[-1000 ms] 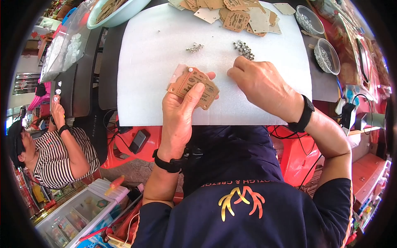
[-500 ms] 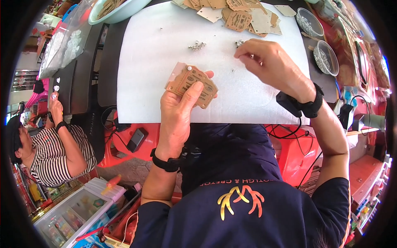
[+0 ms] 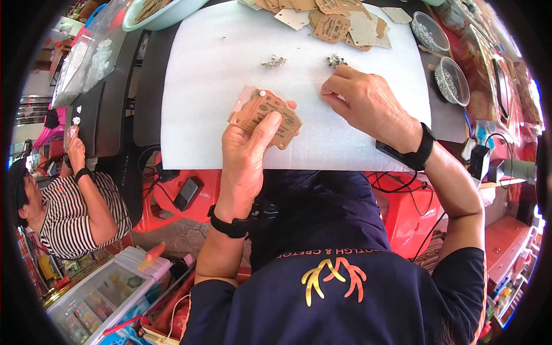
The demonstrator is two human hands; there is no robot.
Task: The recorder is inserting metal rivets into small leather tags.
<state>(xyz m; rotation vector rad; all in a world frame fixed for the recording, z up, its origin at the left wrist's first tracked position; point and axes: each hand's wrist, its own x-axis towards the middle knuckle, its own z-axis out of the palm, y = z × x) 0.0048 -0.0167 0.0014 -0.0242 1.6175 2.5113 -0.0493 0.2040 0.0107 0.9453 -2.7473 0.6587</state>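
Observation:
My left hand (image 3: 241, 158) grips a small stack of brown printed cardboard tags (image 3: 271, 108), thumb on top and fingers beneath. Near the upper edge of the top tag sits a small round whitish stud (image 3: 263, 93). To the right, above the white foam sheet (image 3: 198, 115), my right hand (image 3: 371, 103) has thumb and fingers drawn together in a pinch. Whatever lies between those fingertips is hidden. Just beyond the right hand is a little heap of shiny metal fasteners (image 3: 335, 60); a similar heap (image 3: 274, 61) lies beyond the tags.
A pile of loose tags (image 3: 332, 27) covers the sheet's far edge. Two clear tubs of metal pieces (image 3: 451, 81) stand at right. At far left are a pale bowl (image 3: 133, 24) of tags and a clear plastic bag (image 3: 89, 66). Another person (image 3: 80, 204) works at left.
My right hand has drawn back from the right heap toward me and slightly left, its fingers now together. The left hand and its tags stay nearly in place.

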